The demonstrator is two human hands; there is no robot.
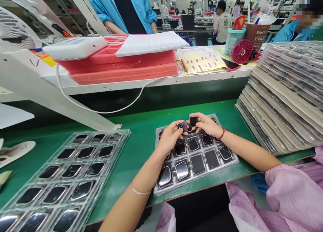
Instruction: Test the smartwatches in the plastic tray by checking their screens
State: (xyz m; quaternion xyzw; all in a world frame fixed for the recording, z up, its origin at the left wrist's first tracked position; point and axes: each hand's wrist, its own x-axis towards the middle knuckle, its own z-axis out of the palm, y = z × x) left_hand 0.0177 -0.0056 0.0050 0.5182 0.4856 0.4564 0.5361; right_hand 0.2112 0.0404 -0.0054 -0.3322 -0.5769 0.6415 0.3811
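Above the back part of a clear plastic tray [222, 164], both hands are raised close together. My left hand [171, 135] pinches a small dark rounded-square glass piece [182, 126] between thumb and fingers. A similar dark piece [193, 121] is in my right hand [205, 125], gripped at its right side. The tray under them holds several dark square pieces in its pockets. Two front-row pockets at its middle show flat matte black bottoms, with no glossy piece visible in them. The hands cover part of the tray's back rows.
At left lies another clear tray [108, 168] with rows of dark pieces. A tall stack of trays [280, 107] stands at right. Behind, a white shelf [161, 79] bears red foam [121, 67], papers and a small pink fan [242, 51]. A white cable hangs down. People are beyond.
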